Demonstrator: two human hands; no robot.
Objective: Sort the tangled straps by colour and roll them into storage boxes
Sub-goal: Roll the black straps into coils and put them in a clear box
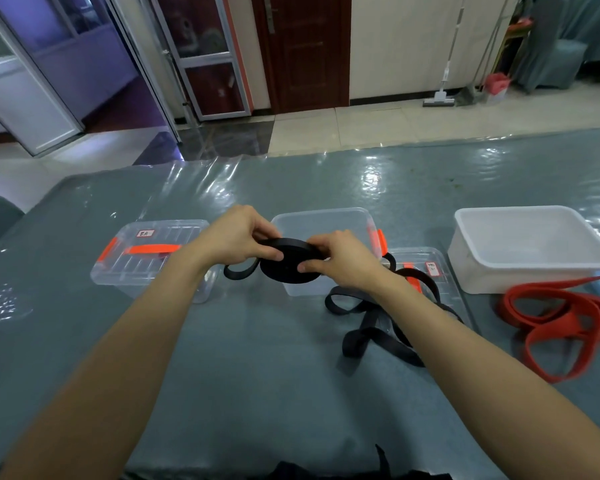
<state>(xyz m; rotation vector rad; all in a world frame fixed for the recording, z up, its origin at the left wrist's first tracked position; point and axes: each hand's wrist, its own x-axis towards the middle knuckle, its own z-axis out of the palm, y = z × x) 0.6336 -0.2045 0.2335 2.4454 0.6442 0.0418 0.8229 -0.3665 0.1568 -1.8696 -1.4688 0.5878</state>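
Observation:
Both hands hold a flat roll of black strap [289, 268] above the table, just in front of an open clear storage box [326, 220]. My left hand [238, 237] pinches the roll's left side. My right hand [340, 259] grips its right side, thumb on the face. A short loop of black strap [239, 271] hangs off the roll at the left. The loose rest of the black strap [368, 327] lies tangled under my right forearm. A red strap [561, 323] lies in loose loops at the right.
A closed clear box with an orange handle and a label [146, 258] stands at the left. A clear lid with a label [430, 271] lies right of the open box. A white tub [530, 247] stands at the far right. The table [257, 358] has a grey cover.

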